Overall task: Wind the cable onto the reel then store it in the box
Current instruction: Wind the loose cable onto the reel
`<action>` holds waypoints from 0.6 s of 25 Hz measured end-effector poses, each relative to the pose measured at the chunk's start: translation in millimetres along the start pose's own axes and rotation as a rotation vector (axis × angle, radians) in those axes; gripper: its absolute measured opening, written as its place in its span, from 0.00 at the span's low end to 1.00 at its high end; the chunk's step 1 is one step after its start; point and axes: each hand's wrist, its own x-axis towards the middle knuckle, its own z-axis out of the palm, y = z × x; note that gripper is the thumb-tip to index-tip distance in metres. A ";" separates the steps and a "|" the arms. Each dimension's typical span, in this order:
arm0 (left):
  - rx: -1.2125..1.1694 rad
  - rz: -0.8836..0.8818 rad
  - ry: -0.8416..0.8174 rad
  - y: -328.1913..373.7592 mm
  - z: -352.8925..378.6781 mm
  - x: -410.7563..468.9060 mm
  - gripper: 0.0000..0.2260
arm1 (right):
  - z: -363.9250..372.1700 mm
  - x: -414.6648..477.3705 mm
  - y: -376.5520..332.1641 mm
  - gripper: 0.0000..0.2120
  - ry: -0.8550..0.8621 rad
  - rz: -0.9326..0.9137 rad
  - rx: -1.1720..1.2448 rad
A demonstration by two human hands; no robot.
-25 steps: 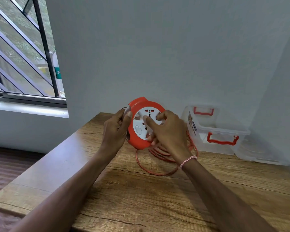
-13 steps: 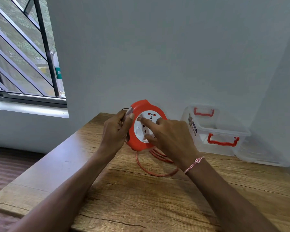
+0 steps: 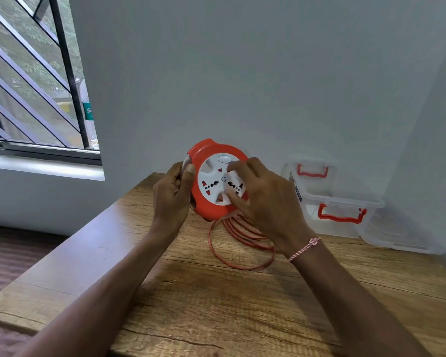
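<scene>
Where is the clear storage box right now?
Head view: the clear box stands at the table's far right by the wall, right of the right hand gripping the reel.

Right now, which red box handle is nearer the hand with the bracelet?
The front handle, on the box's near side; the other handle sits back by the wall.

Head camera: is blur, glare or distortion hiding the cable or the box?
Head view: even daylight, no glare; the cable loops are slightly soft near the right hand; the clear box is readable; wide-angle bending at the edges.
</scene>
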 end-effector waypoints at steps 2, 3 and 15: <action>0.012 0.003 -0.024 -0.3 -2.3 1.1 0.07 | -0.2 -0.4 4.3 0.21 -0.080 -0.193 -0.189; 0.017 0.007 -0.047 -0.5 -2.5 1.0 0.07 | 1.4 -0.7 2.5 0.25 -0.121 -0.200 -0.262; -0.001 0.085 -0.018 0.9 10.7 -5.0 0.09 | 12.1 13.7 -23.2 0.28 -0.051 0.739 0.558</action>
